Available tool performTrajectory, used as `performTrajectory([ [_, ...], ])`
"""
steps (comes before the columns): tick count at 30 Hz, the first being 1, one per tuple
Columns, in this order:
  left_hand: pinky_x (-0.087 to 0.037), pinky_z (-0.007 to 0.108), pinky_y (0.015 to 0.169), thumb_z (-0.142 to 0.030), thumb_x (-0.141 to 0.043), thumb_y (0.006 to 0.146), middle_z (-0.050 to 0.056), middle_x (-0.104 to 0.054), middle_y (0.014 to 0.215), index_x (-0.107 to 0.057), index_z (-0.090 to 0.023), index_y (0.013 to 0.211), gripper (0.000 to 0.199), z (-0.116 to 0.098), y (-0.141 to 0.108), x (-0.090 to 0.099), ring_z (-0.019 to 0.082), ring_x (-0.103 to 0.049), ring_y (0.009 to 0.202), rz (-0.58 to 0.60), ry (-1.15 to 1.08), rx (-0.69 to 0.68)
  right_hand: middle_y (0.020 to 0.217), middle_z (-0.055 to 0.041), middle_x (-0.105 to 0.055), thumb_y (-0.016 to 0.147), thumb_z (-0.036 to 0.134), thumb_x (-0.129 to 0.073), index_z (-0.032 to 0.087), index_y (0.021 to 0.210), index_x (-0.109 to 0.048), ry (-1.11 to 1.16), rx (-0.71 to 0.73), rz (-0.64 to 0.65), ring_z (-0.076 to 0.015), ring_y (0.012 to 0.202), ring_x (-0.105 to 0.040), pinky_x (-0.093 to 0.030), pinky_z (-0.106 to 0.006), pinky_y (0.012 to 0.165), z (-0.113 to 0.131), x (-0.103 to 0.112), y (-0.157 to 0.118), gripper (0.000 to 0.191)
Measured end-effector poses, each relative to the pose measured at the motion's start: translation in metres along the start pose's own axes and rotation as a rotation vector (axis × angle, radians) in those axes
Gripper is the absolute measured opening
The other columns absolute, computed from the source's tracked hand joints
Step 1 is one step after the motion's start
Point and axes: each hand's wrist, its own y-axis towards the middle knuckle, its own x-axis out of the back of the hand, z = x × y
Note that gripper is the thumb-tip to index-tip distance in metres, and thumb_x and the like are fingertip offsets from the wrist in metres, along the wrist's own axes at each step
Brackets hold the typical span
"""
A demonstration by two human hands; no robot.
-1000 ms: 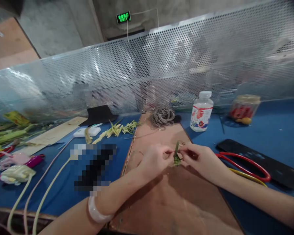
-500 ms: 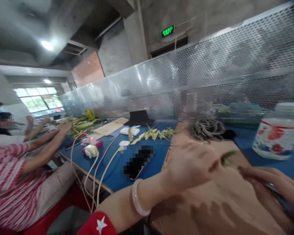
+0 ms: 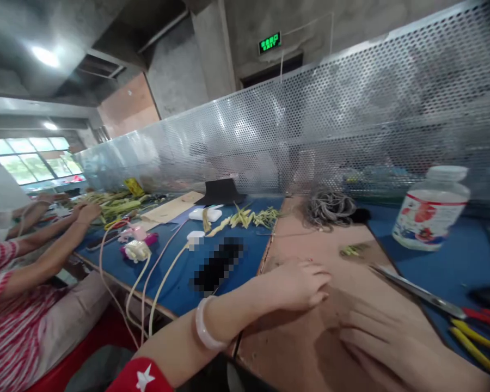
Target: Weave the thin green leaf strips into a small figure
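Note:
My left hand, with a pale bangle on its wrist, rests palm down on a brown board. Its fingers are loosely bent and a little apart, with nothing seen in them. To its right, my right hand lies low over the same board, fingers stretched towards the left hand and holding nothing visible. Beyond both hands, a small green leafy-looking piece lies on the board. A long metal-bladed tool with red handles lies past my right hand, beside a yellow-handled tool.
A bundle of grey cord lies at the board's back. On the right stands a labelled plastic jar. A phone, cables, pale green strips and a black hat-like object are left. A co-worker's arms reach over the table.
The green piece, earlier at my left fingertips, now lies on the board. Both hands have come down nearer to me. The view has shifted right, showing the red- and yellow-handled tools.

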Motion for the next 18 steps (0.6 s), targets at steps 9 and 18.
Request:
performTrajectory([
  [9,-0.040,0.034,0.091,-0.028,-0.044,0.084,0.012,-0.058,0.111,-0.055,-0.011,0.106,0.030,-0.003,0.003,-0.001,0.021,-0.052,0.106,-0.035,-0.076,0.032,0.089,-0.0049,-0.061,0.082,0.011,-0.039,0.021,0.089,-0.060,0.103,-0.118,0.259,-0.0189,0.085,-0.054,-0.044,-0.037,0.080,0.002,0.020,0.013,0.024],
  [18,-0.043,0.035,0.087,-0.030,-0.042,0.084,0.010,-0.058,0.110,-0.054,-0.015,0.108,0.031,0.005,0.004,0.008,0.021,-0.054,0.102,-0.069,-0.162,0.085,0.099,-0.0063,-0.062,0.080,0.014,-0.043,0.022,0.096,-0.062,0.006,-0.116,0.118,-0.0208,0.093,-0.055,-0.045,-0.035,0.081,0.005,0.005,0.027,0.026],
])
